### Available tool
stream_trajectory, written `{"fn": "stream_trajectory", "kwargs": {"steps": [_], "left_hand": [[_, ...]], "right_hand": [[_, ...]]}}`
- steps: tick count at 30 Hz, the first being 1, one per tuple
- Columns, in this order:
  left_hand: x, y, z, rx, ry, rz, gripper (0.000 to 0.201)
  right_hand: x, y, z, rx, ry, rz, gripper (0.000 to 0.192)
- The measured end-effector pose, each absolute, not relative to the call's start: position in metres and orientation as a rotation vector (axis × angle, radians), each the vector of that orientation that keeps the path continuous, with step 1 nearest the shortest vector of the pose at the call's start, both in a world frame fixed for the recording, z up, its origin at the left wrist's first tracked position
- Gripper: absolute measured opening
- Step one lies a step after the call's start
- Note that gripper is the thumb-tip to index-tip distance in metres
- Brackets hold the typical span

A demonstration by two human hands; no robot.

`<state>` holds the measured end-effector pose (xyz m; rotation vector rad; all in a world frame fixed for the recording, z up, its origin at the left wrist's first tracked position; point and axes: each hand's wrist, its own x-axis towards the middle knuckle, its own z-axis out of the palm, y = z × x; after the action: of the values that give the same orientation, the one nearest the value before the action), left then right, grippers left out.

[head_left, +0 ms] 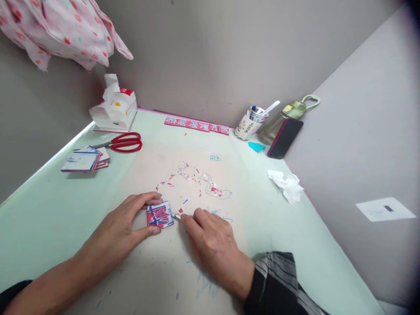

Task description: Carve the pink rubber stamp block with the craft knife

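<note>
Head view: paper cup holds pens; tissue box holds tissue.

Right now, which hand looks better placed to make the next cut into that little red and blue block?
Probably the right hand: it grips a small tool whose tip sits at the carved block's right edge. The left hand is busy pinching the block steady from the other side.

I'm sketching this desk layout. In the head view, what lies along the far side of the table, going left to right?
Stack of small cards → red scissors → tissue box → pink lettered strip → pen cup → dark phone → green bottle.
</note>
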<state>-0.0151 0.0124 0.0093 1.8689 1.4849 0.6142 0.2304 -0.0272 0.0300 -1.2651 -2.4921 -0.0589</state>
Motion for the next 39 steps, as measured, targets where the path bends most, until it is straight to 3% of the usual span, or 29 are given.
{"fn": "stream_trajectory", "kwargs": {"steps": [39], "left_hand": [[-0.0150, 0.0137, 0.0110, 1.871, 1.509, 0.593, 0.053]], "right_hand": [[0.2232, -0.0211, 0.0310, -1.289, -2.485, -0.082, 0.018]]}}
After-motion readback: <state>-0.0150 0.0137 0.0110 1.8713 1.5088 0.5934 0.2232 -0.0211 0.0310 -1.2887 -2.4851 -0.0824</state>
